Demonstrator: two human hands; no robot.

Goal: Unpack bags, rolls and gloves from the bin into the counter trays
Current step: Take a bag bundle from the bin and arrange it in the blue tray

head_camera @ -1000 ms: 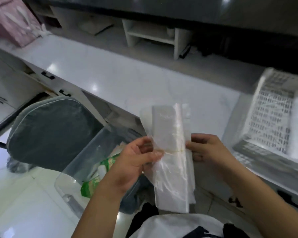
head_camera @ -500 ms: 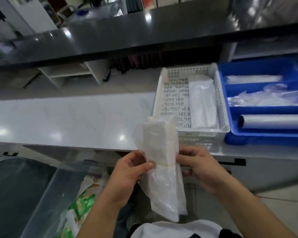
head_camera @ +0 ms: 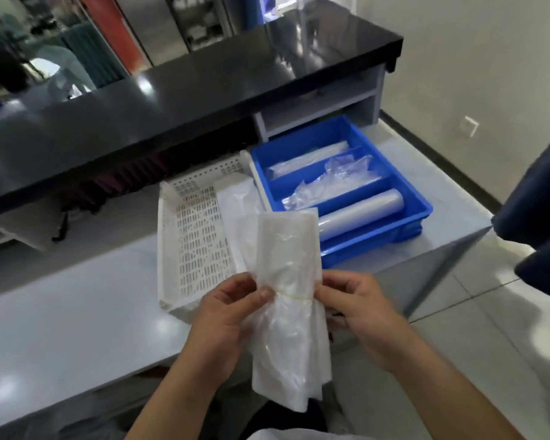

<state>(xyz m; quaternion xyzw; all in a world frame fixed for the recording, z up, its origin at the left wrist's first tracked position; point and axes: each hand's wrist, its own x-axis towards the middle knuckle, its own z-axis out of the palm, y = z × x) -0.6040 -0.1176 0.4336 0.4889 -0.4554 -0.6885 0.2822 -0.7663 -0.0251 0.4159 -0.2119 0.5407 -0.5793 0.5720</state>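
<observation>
A folded bundle of clear plastic bags (head_camera: 286, 331), tied round the middle by a thin yellow rubber band, stands upright between both hands. My left hand (head_camera: 226, 315) pinches its left edge at the band. My right hand (head_camera: 356, 312) pinches the right edge at the same height. Beyond the bundle sits a white perforated tray (head_camera: 188, 246) holding a flat white packet (head_camera: 235, 198). To its right is a blue divided tray (head_camera: 404, 198) with a plastic roll (head_camera: 362, 211), crumpled clear bags (head_camera: 331, 179) and another clear roll (head_camera: 308, 157). The bin is out of view.
The trays rest on a pale counter (head_camera: 77, 312) whose right end (head_camera: 451, 249) drops to a tiled floor. A black raised ledge (head_camera: 204, 87) runs behind. A dark blurred object (head_camera: 540, 217) hangs at the right edge.
The view has swung right, off the clear bin and chair, onto the two trays. Both hands keep the same hold on the bundle, which is now nearer the white tray.
</observation>
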